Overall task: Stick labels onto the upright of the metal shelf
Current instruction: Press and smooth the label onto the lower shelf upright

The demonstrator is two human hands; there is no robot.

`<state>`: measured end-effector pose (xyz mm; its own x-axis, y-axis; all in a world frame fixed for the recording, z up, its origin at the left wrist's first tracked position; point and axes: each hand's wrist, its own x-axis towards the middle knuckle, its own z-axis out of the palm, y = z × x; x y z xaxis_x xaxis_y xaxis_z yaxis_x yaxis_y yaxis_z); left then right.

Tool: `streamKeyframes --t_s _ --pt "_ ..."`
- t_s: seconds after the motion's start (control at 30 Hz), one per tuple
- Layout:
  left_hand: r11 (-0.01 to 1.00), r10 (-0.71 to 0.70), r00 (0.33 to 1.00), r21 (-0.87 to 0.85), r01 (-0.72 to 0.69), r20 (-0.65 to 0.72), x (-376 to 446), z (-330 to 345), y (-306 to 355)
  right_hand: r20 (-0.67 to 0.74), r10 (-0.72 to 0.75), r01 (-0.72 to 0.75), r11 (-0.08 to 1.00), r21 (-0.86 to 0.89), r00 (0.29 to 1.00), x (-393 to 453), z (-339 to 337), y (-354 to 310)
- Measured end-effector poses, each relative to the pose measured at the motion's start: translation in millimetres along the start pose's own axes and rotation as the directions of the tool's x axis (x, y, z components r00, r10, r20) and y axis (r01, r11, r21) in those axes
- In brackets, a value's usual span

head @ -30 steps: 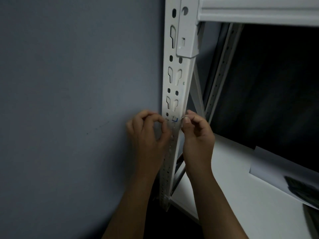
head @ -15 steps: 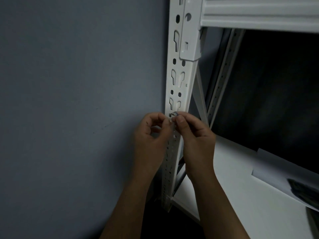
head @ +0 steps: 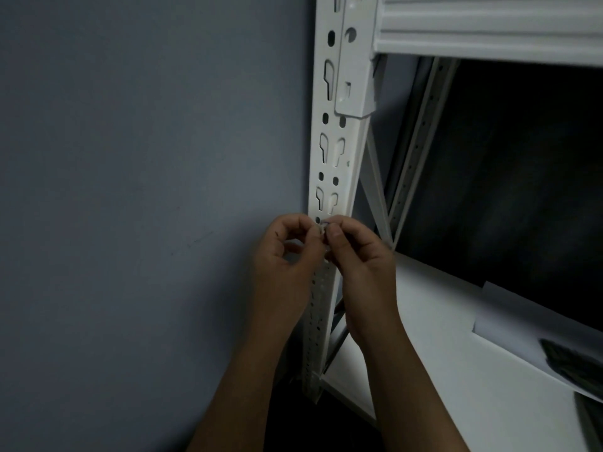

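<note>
The white metal upright (head: 337,151) with keyhole slots runs down the middle of the head view, against a grey wall. A small pale label (head: 323,227) sits in front of the upright, just below one of its round holes. My left hand (head: 288,259) pinches the label from the left with thumb and forefinger. My right hand (head: 359,256) pinches it from the right, fingertips meeting the left hand's. Both hands hide the upright's section behind them; whether the label touches the metal cannot be told.
A white beam (head: 489,31) joins the upright at the top right. A white shelf board (head: 440,370) lies lower right with a paper sheet (head: 522,321) on it. A diagonal brace (head: 378,190) and rear upright (head: 421,141) stand behind. The grey wall (head: 146,190) fills the left.
My hands came together from either side of the upright until their fingertips met on the label. The view shifted a little downward and leftward.
</note>
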<state>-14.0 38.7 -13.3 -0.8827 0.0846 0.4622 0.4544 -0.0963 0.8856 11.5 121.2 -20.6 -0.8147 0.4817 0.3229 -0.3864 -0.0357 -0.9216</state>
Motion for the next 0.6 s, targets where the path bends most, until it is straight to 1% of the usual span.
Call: streamKeyframes --t_s 0.23,0.43,0.6 --pt "1.0 0.029 0.999 -0.003 -0.029 0.014 0.5 -0.9 1.7 0.033 0.014 -0.016 0.999 0.051 0.999 -0.6 -0.9 -3.1" --pt "0.996 0.018 0.998 -0.09 -0.023 -0.057 4.4 -5.1 -0.3 0.035 -0.011 0.009 0.998 0.054 0.999 0.8 -2.7 -2.4" --pt "0.998 -0.028 1.0 -0.051 0.027 -0.009 4.8 -7.2 -0.1 0.065 -0.018 0.015 0.999 0.049 0.998 0.0 -4.5 -3.5"
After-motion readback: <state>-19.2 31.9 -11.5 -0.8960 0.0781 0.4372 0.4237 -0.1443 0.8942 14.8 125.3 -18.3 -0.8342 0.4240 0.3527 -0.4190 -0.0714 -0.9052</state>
